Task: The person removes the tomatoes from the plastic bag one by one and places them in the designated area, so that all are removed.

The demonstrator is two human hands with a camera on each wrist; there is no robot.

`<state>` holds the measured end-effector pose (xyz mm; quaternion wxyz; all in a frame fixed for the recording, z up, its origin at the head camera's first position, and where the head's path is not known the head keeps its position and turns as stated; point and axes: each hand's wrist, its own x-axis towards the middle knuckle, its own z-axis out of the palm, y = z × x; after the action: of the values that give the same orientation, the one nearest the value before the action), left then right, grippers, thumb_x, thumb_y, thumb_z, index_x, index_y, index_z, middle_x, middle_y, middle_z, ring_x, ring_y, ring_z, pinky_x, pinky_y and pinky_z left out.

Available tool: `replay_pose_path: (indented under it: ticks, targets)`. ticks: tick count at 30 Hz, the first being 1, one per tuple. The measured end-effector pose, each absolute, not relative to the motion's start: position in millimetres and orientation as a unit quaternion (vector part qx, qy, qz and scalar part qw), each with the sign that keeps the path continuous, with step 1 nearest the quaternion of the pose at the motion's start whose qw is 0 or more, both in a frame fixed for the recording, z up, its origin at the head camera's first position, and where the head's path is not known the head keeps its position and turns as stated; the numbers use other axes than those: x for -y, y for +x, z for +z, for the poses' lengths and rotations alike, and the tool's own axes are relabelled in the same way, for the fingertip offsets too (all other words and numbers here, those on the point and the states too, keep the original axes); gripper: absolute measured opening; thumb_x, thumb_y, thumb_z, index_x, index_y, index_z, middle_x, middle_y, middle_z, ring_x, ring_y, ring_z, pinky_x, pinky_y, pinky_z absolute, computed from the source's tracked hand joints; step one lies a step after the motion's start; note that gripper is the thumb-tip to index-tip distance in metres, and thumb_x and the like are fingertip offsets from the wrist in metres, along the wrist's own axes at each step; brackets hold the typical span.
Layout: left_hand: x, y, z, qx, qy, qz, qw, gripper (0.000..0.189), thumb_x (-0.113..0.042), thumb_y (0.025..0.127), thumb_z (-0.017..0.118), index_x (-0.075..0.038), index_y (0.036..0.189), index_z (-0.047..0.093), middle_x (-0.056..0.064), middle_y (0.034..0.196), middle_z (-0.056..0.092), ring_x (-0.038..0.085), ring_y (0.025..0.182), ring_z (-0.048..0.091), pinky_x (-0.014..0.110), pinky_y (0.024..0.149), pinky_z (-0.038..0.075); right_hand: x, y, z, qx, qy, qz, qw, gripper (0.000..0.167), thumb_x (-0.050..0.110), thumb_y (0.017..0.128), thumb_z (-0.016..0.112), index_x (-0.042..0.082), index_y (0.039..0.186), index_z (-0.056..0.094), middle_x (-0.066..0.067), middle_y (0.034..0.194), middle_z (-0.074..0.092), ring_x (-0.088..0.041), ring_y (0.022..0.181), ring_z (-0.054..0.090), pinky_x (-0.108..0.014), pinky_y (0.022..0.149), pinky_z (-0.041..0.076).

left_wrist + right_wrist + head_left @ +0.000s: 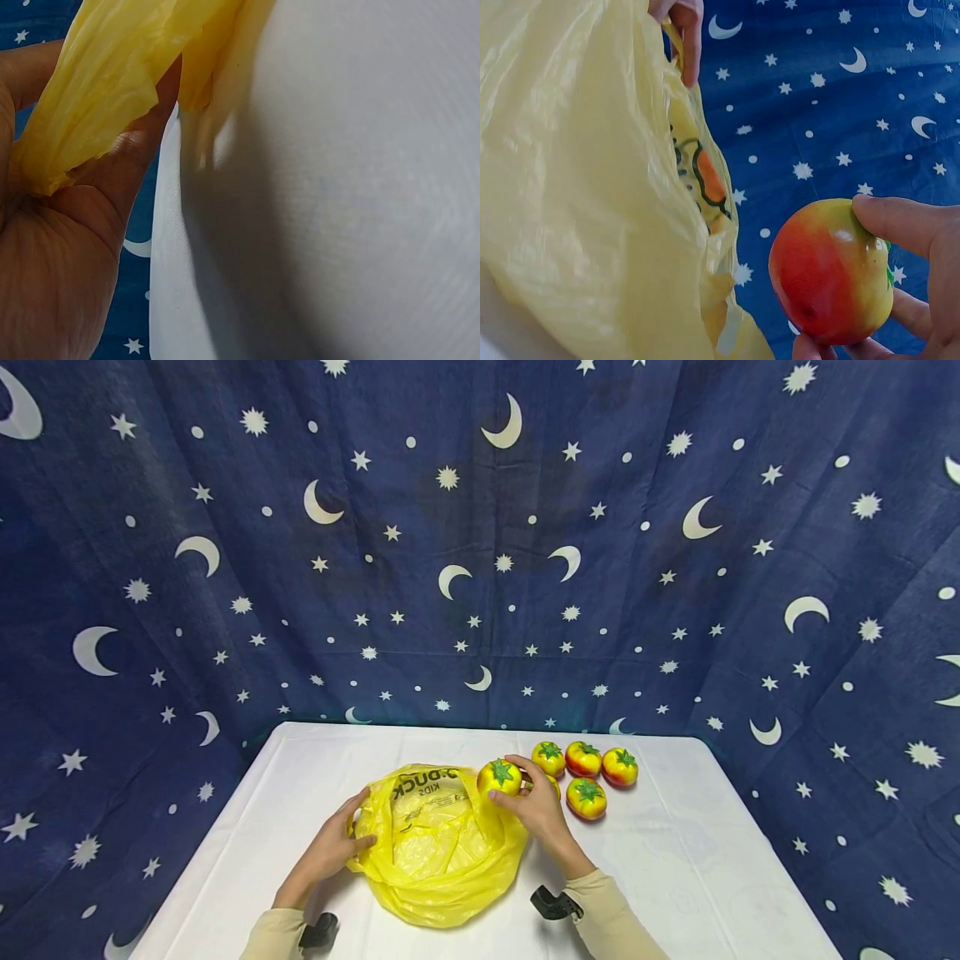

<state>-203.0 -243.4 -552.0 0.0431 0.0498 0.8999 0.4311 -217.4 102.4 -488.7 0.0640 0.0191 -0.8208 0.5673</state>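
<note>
A yellow plastic bag (442, 893) with dark print stands on the table, its mouth facing up and spread wide. My left hand (333, 839) holds the bag's left rim, the thumb over the edge and the fingers outside; in the left wrist view the yellow film (112, 97) runs between thumb and fingers. Above the right rim, my right hand (538, 802) grips a shiny red-and-yellow toy fruit (498, 777) with green star-shaped leaves like a tomato's. The right wrist view shows the fruit (829, 274) between thumb and fingertips, beside the bag's side (577, 187).
Several more such fruits (587, 799) lie to the right of the bag, one partly hidden behind my right hand. A white cloth (675, 860) covers the table. Behind it hangs a dark blue curtain (480, 485) with moons and stars.
</note>
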Motion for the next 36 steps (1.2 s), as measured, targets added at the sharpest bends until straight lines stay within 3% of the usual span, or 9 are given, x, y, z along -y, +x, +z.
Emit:
replay_pose_path:
  ticks: [10, 17, 25, 36]
  targets:
    - [243, -202, -551, -0.901, 0.043, 0.429, 0.049, 0.087, -0.013, 0.083, 0.074, -0.009, 0.156, 0.026, 0.018, 0.161, 0.026, 0.041, 0.150, 0.020, 0.058, 0.122, 0.018, -124, -219, -492, 0.837, -0.008, 0.542, 0.069, 0.065, 0.026, 0.073, 0.086, 0.021, 0.132, 0.060, -0.010, 0.134, 0.059, -0.024, 0.109, 0.059, -0.034, 0.093, 0.054]
    - [243, -204, -550, -0.900, 0.048, 0.430, 0.048, 0.087, -0.013, 0.083, 0.073, -0.009, 0.156, 0.026, 0.018, 0.161, 0.026, 0.042, 0.149, 0.020, 0.058, 0.122, 0.017, -136, -218, -489, 0.846, -0.017, 0.527, 0.081, 0.066, 0.025, 0.073, 0.085, 0.017, 0.133, 0.059, -0.013, 0.134, 0.059, -0.028, 0.110, 0.059, -0.039, 0.093, 0.056]
    - [244, -205, -549, -0.900, 0.045, 0.429, 0.057, 0.087, -0.011, 0.084, 0.073, -0.009, 0.156, 0.024, 0.018, 0.162, 0.024, 0.041, 0.150, 0.018, 0.057, 0.122, 0.017, -153, -220, -491, 0.844, -0.035, 0.530, 0.076, 0.066, 0.023, 0.074, 0.085, 0.015, 0.134, 0.058, -0.014, 0.133, 0.058, -0.030, 0.107, 0.059, -0.022, 0.081, 0.053]
    - [244, -204, -549, -0.901, 0.044, 0.429, 0.056, 0.087, -0.011, 0.083, 0.073, -0.008, 0.156, 0.025, 0.019, 0.162, 0.025, 0.041, 0.150, 0.019, 0.057, 0.122, 0.017, -174, -221, -490, 0.857, -0.054, 0.506, 0.084, 0.070, 0.026, 0.075, 0.084, 0.014, 0.137, 0.055, -0.017, 0.138, 0.056, -0.031, 0.117, 0.056, -0.044, 0.099, 0.052]
